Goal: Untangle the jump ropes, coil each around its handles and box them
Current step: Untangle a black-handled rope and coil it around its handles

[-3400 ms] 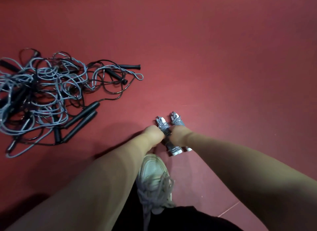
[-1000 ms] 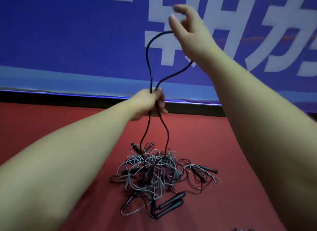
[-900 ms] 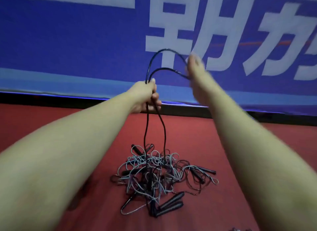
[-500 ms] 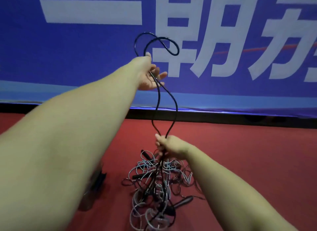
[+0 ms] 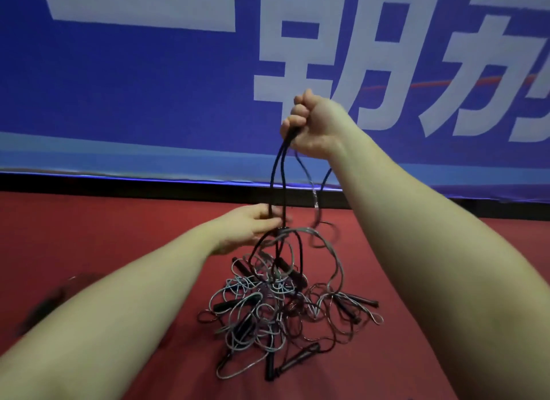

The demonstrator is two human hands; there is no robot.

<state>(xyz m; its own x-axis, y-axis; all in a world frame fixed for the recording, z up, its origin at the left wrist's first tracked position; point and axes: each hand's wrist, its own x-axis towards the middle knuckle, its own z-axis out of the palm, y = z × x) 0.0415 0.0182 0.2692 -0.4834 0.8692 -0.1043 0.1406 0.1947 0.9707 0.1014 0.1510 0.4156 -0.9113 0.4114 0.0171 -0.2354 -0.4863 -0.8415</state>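
A tangled pile of jump ropes [image 5: 282, 307], black and grey cords with black handles, lies on the red floor in front of me. My right hand [image 5: 312, 126] is raised above it and grips a doubled black rope [image 5: 276, 176] in a fist. The two strands hang straight down from the fist. Lower down, my left hand [image 5: 253, 227] holds these same strands just above the pile. A grey cord loop [image 5: 327, 251] is lifted off the pile with the black rope.
The red floor [image 5: 416, 280] runs back to a black baseboard [image 5: 119, 185]. Above it hangs a blue banner [image 5: 148, 87] with large white characters. A dark blurred object [image 5: 59, 295] sits at the left behind my forearm.
The hands have swapped places: my right hand rose from the pile to the top with the black rope, and my left hand dropped from above to just over the pile.
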